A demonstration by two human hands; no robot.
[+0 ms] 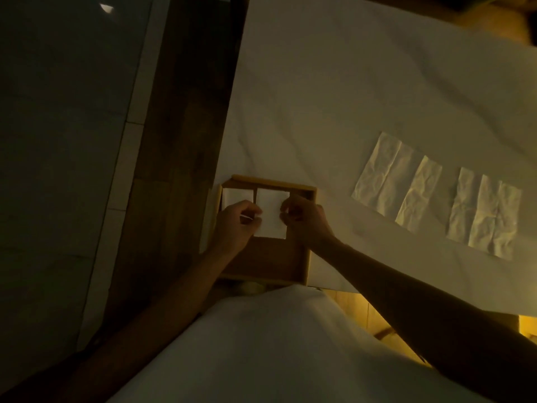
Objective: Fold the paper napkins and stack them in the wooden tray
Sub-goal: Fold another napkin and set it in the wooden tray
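Observation:
A wooden tray [308, 228] with a divider sits at the table's near left corner. Over its middle compartment, my left hand [235, 225] and my right hand [305, 219] pinch the left and right edges of a folded white square napkin [271, 216]. Another white napkin [232, 196] lies in the tray's far left compartment, partly hidden by my left hand. Several unfolded, creased napkins lie flat on the cloth to the right: a wide one [383, 173], a narrow one [418, 193] and an overlapping group [485, 216].
A white tablecloth [348, 97] covers the table. Dark wooden flooring [180, 112] and pale tiles [58, 141] run along the left. My white shirt [276, 350] fills the bottom. The light is dim and yellowish.

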